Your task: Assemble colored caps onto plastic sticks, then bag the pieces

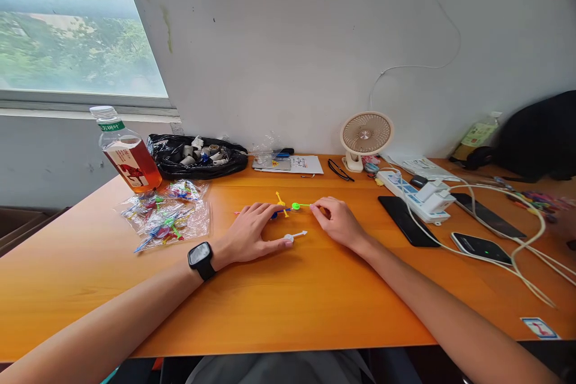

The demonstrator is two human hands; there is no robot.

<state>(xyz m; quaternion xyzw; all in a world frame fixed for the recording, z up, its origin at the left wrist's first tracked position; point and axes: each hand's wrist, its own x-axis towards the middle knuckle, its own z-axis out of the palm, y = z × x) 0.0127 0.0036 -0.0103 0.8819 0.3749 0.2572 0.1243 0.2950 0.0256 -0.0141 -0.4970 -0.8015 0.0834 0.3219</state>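
Note:
My left hand [249,231], with a watch on its wrist, lies on the table with its fingers spread. Its thumb touches the round end of a white plastic arrow piece [297,235], while its fingertips reach a blue piece [282,213] and partly hide the pieces beneath. Just beyond is a yellow arrow piece [281,199], and a reddish tip [237,213] shows left of the fingers. My right hand [337,221] is closed, pinching the thin end of a bright green piece [296,207] whose round disc points toward the left hand.
Clear bags of coloured pieces [168,216] lie at left beside a tea bottle [128,153]. Behind are a black bag of grey parts [198,156], papers [306,164], glasses [339,170] and a small fan [366,135]. Right hold a power strip [416,198], phones and looping cables.

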